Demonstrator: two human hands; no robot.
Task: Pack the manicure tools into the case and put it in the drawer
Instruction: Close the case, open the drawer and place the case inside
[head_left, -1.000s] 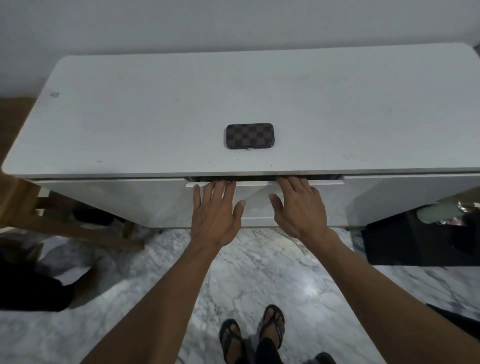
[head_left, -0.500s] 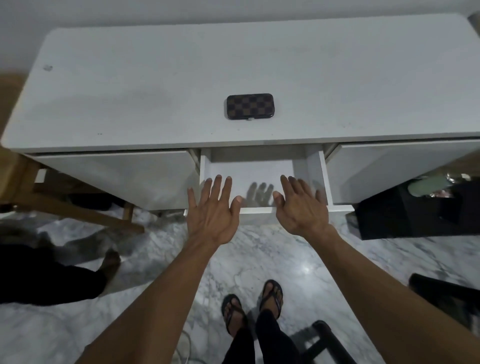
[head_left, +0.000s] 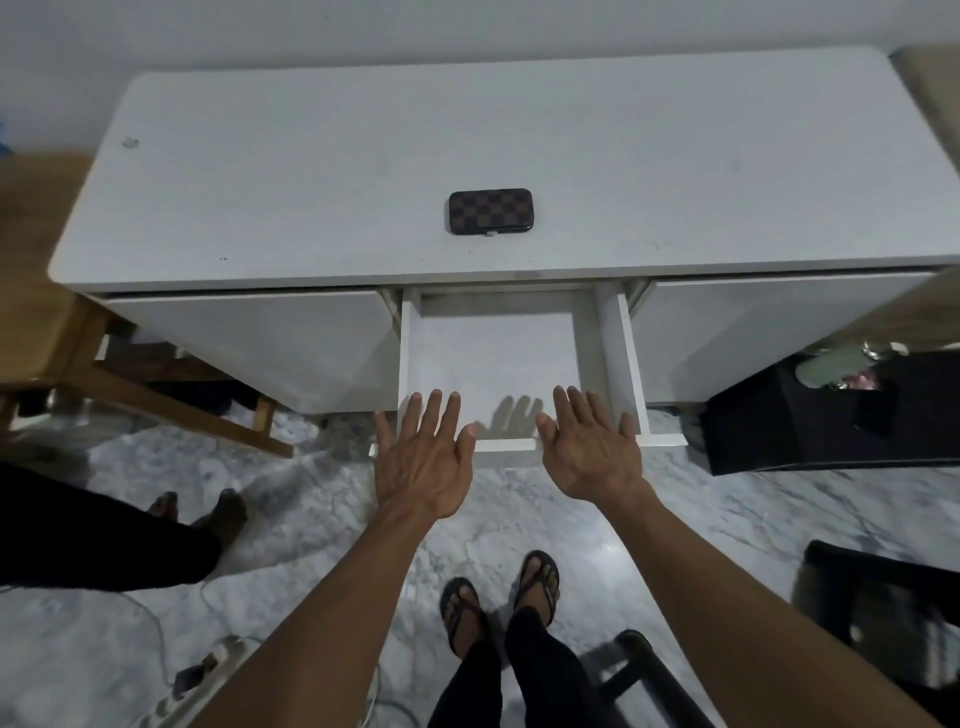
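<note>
Both the left hand (head_left: 423, 462) and the right hand (head_left: 589, 452) hover flat with fingers spread, holding nothing, over the near edge of the open drawer (head_left: 410, 364). The closed checkered case (head_left: 490, 211) lies on the white desk (head_left: 311, 171), just beyond. I judge the best move is one hand gripping the case across its short sides and setting it flat in the drawer.
</note>
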